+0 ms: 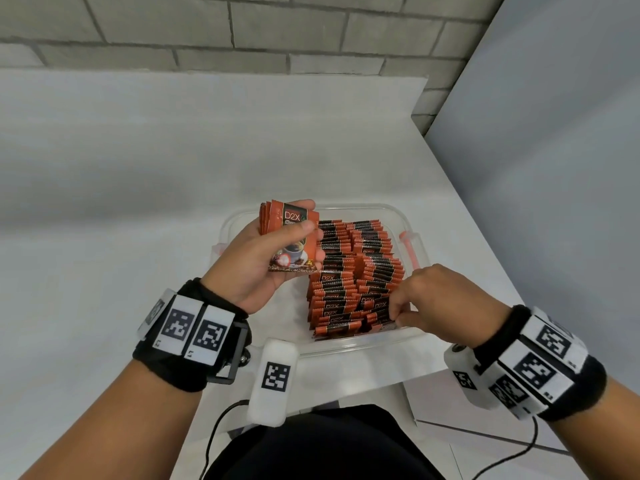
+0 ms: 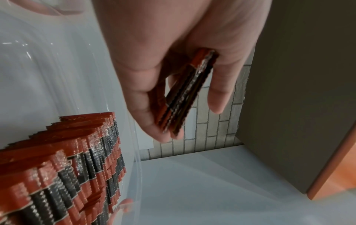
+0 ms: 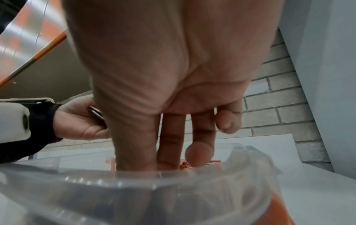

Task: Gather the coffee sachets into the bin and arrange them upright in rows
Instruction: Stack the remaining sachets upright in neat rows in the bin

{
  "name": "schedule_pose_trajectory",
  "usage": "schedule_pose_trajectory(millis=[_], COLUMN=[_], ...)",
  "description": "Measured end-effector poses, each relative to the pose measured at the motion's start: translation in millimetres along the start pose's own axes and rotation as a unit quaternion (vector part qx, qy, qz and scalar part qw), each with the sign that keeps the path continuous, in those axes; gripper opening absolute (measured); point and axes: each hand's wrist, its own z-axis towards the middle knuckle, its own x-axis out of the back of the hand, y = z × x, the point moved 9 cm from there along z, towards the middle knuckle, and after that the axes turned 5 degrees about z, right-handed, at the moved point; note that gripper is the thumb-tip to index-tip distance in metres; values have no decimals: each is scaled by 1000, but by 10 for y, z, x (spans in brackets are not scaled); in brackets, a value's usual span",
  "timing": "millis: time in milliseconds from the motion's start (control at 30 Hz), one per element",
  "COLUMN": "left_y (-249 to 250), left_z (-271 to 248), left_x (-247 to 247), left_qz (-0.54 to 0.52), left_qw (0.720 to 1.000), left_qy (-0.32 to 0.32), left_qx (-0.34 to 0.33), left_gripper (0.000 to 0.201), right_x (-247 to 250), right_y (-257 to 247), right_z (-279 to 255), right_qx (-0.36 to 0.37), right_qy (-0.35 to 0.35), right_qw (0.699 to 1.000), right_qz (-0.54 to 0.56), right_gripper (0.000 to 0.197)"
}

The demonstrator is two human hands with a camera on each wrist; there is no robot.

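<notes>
A clear plastic bin [image 1: 363, 206] sits on the white table and holds rows of red-and-black coffee sachets [image 1: 353, 271] standing upright. My left hand [image 1: 306, 220] hovers over the bin's left side and grips a small stack of sachets [image 1: 294, 251], thumb on the front face. In the left wrist view the stack [image 2: 185, 94] shows edge-on between thumb and fingers [image 2: 217, 105]. My right hand [image 1: 394, 311] reaches into the near right corner, thumb and fingers pinching sachet tops [image 3: 185, 166] there. The bin rim [image 3: 134, 182] hides its fingertips in the right wrist view.
An orange latch [image 1: 408, 251] sits on the bin's right side. A brick wall [image 1: 242, 26] runs behind the table and a grey panel [image 1: 554, 168] stands at the right. Bare white tabletop [image 1: 121, 202] spreads left of the bin. A black cable [image 1: 214, 434] hangs near my body.
</notes>
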Motion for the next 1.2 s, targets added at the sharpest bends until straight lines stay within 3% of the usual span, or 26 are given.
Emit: schedule_pose_trajectory(millis=[433,567,633,700,767,867,967,1200], left_y=[-14,-85,-155,-232,-302,-397,-477,-591], left_z=[20,61,90,115,139,166,177,198], left_x=[46,90,139,180,196,224,214,84], left_qz=[10,14,34,59,84,111,118,76], left_qw=[999,997,992,985,977,964,956,955], left_qy=[27,58,84,109,126,149,145,87], left_qx=[18,57,88,120,148,189,226,273], left_gripper=[45,30,26,24,18,17,14,16], right_x=[-59,43,207,230,119,4,-64,-80], right_y=[57,150,260,388,387,278,185,123], right_z=[76,9,-44,-92,-84,-50,-62,-52], right_qx=[-36,-67,-119,-194,-242,-254,-255,-243], right_qy=[-8,28,119,174,167,144,135,143], right_qw=[999,991,958,892,819,750,722,725], right_qz=[-5,115,232,370,493,593,629,628], right_gripper=[5,18,30,42,52,47,14,22])
